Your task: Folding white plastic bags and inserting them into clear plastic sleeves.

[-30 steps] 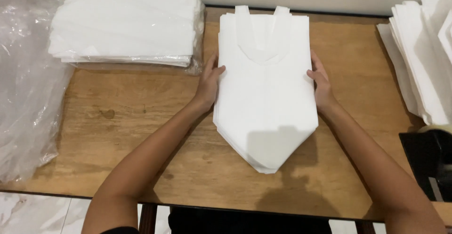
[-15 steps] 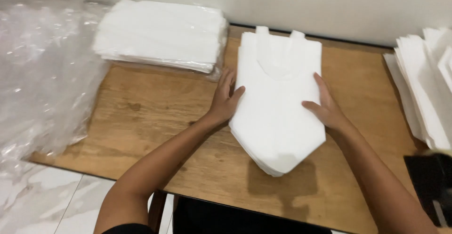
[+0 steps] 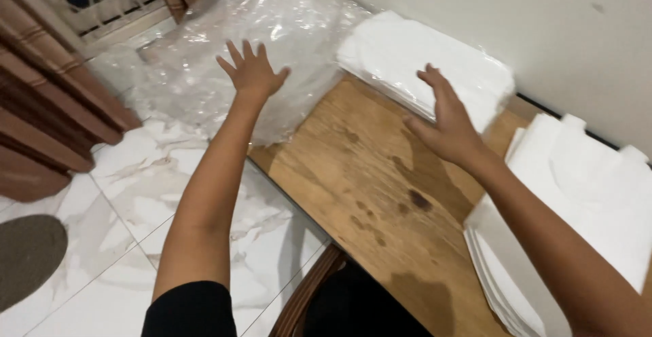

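Far left: brown curtain (image 3: 47,99) and a grey mat (image 3: 27,259) on the white tile floor (image 3: 129,242).

My left hand (image 3: 252,72) is stretched out, fingers spread, holding nothing. It's over the heap of clear plastic wrap (image 3: 224,45) that sits off the table's left end; can't tell if the palm touches it or hovers just above.

Bare wooden table (image 3: 360,174) in the middle, a few dark stains on it.

My right hand (image 3: 445,123) is open too, fingers loose, nothing gripped. It's just short of the wrapped stack of white bags (image 3: 424,62) lying at the table's back corner by the wall; fingertips near its front edge, contact unclear.

That stack lies ahead of the right hand, long axis running left-near to right-far along the wall. Right hand is clearly the nearer one to it; left is nearer the wrap.

Far right: loose pile of white handle bags (image 3: 584,194) under my right forearm, handles toward the wall.
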